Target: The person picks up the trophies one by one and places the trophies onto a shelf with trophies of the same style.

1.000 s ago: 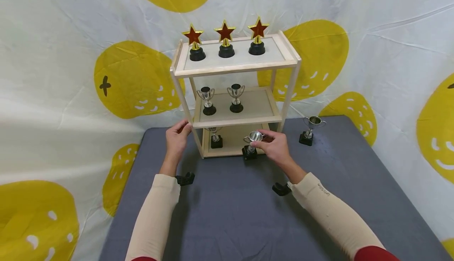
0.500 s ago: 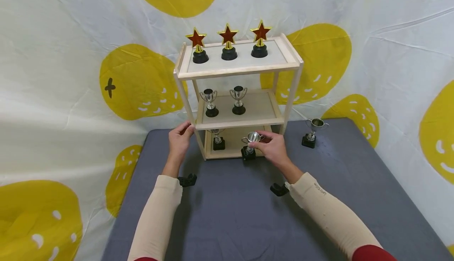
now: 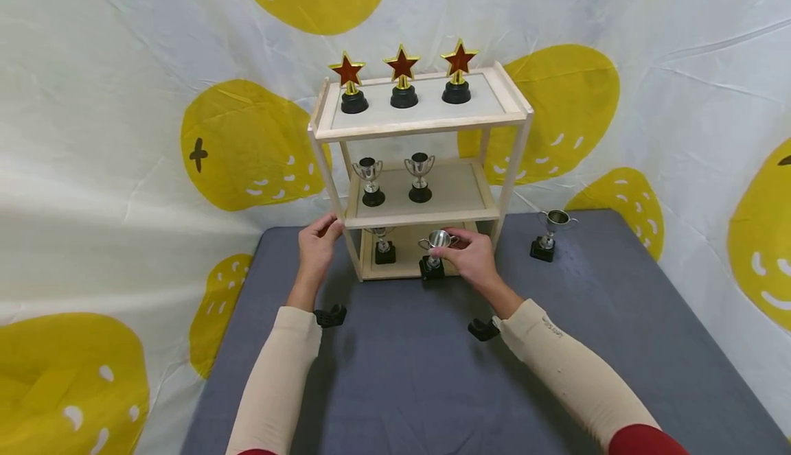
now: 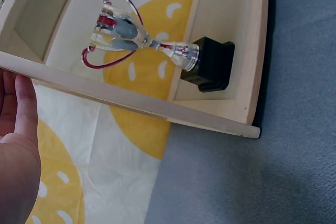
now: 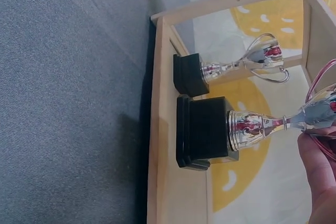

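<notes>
My right hand (image 3: 472,259) pinches a silver two-handled trophy cup (image 5: 207,132) by its bowl. The cup stands nearly upright at the front of the wooden shelf's (image 3: 426,222) bottom tier, its square black base (image 3: 432,267) overlapping the front edge in the head view. To its left on that tier stands a similar trophy cup (image 4: 210,66), whose top is partly hidden behind the middle tier in the head view. At the shelf's left side, my left hand (image 3: 318,252) holds the front post (image 4: 105,90) between thumb and fingers.
Two silver cups (image 3: 369,182) with round bases occupy the middle tier. Three gold-and-red star trophies (image 3: 403,77) line the top. Another square-based cup (image 3: 544,246) stands on the grey table (image 3: 402,386), right of the shelf. Behind hangs a patterned cloth (image 3: 123,98).
My right hand has shifted the trophy cup slightly left along the bottom tier. My left hand stays on the post. The head view has moved a little.
</notes>
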`<state>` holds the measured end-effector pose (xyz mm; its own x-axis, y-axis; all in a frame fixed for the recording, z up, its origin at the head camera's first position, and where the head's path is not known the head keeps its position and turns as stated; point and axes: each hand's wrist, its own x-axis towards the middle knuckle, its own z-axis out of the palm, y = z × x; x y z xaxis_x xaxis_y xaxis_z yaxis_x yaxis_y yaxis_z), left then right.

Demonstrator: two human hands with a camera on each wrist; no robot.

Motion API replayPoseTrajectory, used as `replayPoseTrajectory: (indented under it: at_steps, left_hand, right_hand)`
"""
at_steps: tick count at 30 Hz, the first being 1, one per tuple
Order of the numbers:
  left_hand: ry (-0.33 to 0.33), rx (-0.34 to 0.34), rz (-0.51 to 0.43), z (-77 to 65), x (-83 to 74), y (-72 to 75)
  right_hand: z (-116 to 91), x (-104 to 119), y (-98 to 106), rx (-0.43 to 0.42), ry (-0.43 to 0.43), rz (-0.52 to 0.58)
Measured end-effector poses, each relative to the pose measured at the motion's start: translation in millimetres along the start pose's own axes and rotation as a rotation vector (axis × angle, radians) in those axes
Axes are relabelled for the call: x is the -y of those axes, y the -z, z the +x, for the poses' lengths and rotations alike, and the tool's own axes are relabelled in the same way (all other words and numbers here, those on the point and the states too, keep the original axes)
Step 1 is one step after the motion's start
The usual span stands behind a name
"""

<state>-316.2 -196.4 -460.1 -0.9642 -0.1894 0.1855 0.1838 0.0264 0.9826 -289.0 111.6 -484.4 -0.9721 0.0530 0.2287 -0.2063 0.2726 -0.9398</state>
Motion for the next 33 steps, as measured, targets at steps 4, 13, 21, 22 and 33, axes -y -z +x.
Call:
replayPoseTrajectory:
  at_steps: [4, 13, 21, 22, 33]
  left_hand:
    - [0.010, -0.001, -0.013, 0.0, 0.3, 0.2]
    - [-0.011, 0.013, -0.016, -0.4, -1.3, -0.9]
    - [0.022, 0.043, -0.026, -10.2, -24.7, 0.0]
    - [0.018, 0.045, -0.033, -10.5, -24.6, 0.1]
    - [0.020, 0.037, -0.009, -10.7, -25.0, -0.4]
  right_hand:
    - [2.0, -1.4, -2.6, 0.002, -0.008, 0.021]
    - [7.1, -1.9, -7.7, 0.000, -0.029, -0.007]
    - [12.2, -5.9, -11.8, -0.001, -0.059, -0.038]
    - [12.9, -6.1, -12.4, -0.004, -0.056, -0.040]
    - [18.7, -5.8, -16.7, -0.006, -0.069, -0.082]
